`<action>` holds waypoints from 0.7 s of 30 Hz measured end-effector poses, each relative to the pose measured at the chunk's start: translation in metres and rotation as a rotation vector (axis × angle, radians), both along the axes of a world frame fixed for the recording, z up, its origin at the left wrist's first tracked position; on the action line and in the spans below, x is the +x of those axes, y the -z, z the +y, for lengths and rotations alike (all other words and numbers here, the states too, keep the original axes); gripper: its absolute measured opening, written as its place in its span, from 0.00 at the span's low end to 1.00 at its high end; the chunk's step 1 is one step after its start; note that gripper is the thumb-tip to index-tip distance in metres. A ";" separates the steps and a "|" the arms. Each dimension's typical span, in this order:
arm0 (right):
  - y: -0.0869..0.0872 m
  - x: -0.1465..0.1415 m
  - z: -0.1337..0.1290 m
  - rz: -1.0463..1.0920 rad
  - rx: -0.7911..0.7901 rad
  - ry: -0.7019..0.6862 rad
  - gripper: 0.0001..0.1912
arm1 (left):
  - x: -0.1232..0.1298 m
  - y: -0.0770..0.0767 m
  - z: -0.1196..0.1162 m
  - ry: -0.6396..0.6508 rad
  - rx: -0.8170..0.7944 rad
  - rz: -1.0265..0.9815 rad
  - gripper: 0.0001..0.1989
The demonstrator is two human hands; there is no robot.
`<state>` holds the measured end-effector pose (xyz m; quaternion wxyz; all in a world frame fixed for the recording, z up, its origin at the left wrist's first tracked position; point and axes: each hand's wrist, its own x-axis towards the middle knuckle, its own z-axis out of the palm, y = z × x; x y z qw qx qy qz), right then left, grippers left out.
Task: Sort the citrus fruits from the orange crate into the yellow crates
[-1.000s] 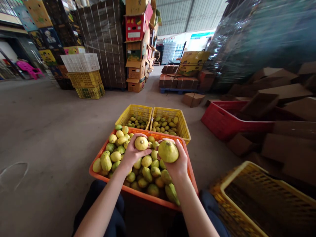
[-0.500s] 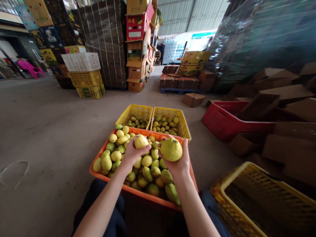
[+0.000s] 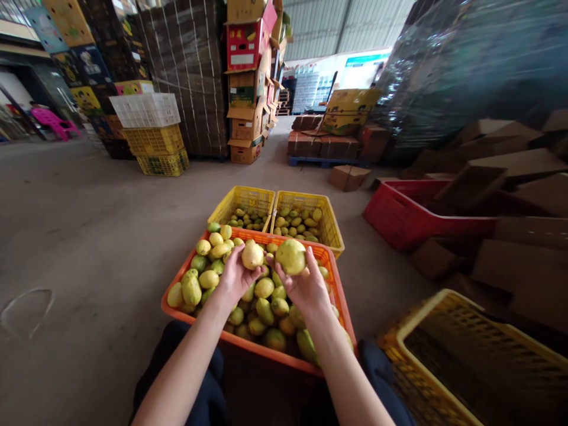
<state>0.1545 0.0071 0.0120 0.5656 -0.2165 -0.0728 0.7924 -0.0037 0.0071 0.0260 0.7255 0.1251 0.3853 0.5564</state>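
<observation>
My left hand (image 3: 237, 275) is closed around a small pale-yellow fruit (image 3: 252, 255), held upright at its fingertips. Beside it, my right hand (image 3: 307, 287) grips a larger, rounder yellow-green fruit (image 3: 290, 257) between thumb and fingers. The fruits look like papayas, but I cannot be sure of the kind. Both are held above an orange crate (image 3: 252, 357), close together. Many similar yellow and green fruits (image 3: 264, 288) of mixed sizes fill the crate below, some round, some long. My right hand and forearm hide part of its right side.
Two yellow crates (image 3: 326, 207) with more fruit adjoin the orange crate's far side. Another yellow crate (image 3: 426, 307) stands at the lower right, near a red crate (image 3: 399, 219) and loose cardboard (image 3: 515, 260). Stacked cartons (image 3: 245, 127) stand farther back.
My right hand has moved left and turned, bringing the larger fruit closer to the smaller one. My left hand has tilted its fruit slightly and stays nearly in place.
</observation>
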 end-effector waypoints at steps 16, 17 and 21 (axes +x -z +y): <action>-0.004 0.004 -0.012 0.011 -0.084 0.109 0.14 | 0.006 0.012 -0.007 0.028 0.123 -0.072 0.14; -0.005 0.003 -0.013 0.015 -0.085 0.107 0.13 | 0.008 0.013 -0.008 0.003 0.118 -0.118 0.13; -0.006 -0.007 -0.016 0.047 -0.087 0.109 0.11 | 0.016 0.017 -0.008 -0.153 0.049 -0.305 0.11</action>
